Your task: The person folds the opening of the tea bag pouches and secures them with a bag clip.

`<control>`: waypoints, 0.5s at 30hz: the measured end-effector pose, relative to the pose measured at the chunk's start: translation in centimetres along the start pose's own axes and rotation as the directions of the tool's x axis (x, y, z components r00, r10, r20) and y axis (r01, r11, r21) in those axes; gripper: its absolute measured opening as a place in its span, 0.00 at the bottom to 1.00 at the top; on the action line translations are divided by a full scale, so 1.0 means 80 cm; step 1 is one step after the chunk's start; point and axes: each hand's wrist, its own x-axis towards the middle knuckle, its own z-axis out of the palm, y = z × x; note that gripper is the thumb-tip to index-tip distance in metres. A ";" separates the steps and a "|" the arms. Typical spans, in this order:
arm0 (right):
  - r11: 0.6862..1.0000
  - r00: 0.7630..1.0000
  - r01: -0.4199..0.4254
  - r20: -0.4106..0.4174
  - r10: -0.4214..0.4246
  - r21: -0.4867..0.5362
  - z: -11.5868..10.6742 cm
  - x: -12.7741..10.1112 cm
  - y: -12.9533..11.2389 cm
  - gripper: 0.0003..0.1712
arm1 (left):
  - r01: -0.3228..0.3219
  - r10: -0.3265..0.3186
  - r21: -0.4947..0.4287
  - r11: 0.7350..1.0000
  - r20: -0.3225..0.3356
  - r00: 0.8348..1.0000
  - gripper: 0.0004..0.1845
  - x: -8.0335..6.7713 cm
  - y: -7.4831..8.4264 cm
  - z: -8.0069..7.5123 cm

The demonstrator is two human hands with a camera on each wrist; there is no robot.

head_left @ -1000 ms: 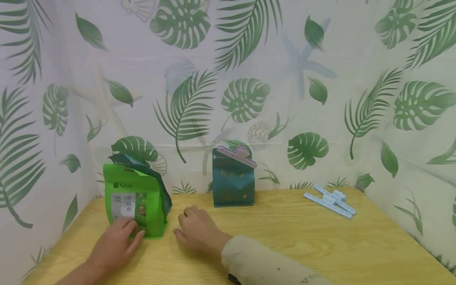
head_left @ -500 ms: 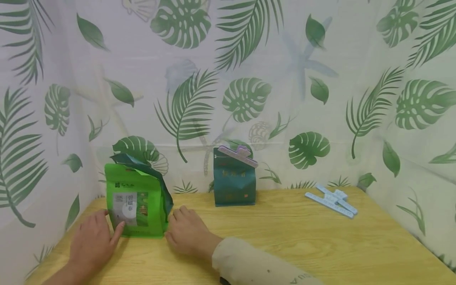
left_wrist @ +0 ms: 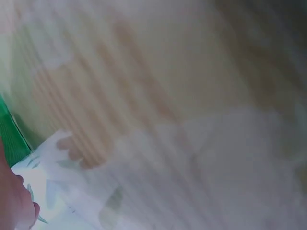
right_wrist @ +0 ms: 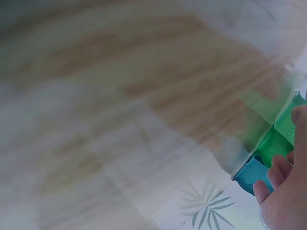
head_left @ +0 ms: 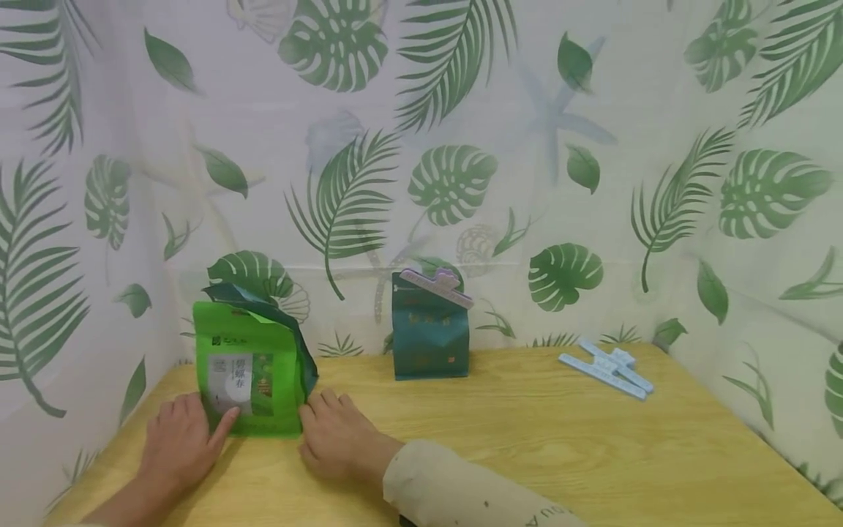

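Observation:
A bright green tea pouch point(head_left: 283, 380) with a pale printed label stands upright at the table's left, its top uneven. Directly behind it, a dark green pouch point(head_left: 306, 351) is mostly hidden. My left hand point(head_left: 181, 439) holds the green pouch's lower left side, thumb on the front and fingers at the edge. On the opposite side, my right hand point(head_left: 339, 435) grips the lower right edge with bent fingers. The right wrist view shows the thumb and fingers about the green pouch point(right_wrist: 276, 143); in the left wrist view only part of the left hand point(left_wrist: 17, 201) shows.
A dark teal pouch point(head_left: 431, 337) stands at the back middle, with a purple clip point(head_left: 437, 285) slanting across its top. Two light blue clips point(head_left: 606, 369) lie crossed at the back right of the wooden table point(head_left: 527, 424). A leaf-patterned cloth point(head_left: 369, 168) surrounds the table's back and sides.
My left hand has moved from the green pouch's front to its left edge. The right hand has moved left until it meets the pouch's right edge. The pouches stay nearly in place.

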 end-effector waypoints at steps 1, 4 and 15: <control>1.000 1.000 0.003 0.004 -0.003 0.002 0.001 0.000 0.000 0.24 | 0.003 -0.003 -0.006 1.000 0.005 1.000 0.40 -0.001 -0.001 0.000; 1.000 1.000 0.012 0.007 -0.012 -0.006 0.003 0.000 -0.001 0.24 | 0.002 -0.001 -0.011 1.000 0.011 1.000 0.38 -0.003 -0.002 -0.001; 0.999 0.999 -0.034 0.009 0.034 0.032 0.006 -0.001 0.003 0.21 | -0.027 0.026 -0.035 0.999 -0.020 0.999 0.37 -0.002 0.003 0.004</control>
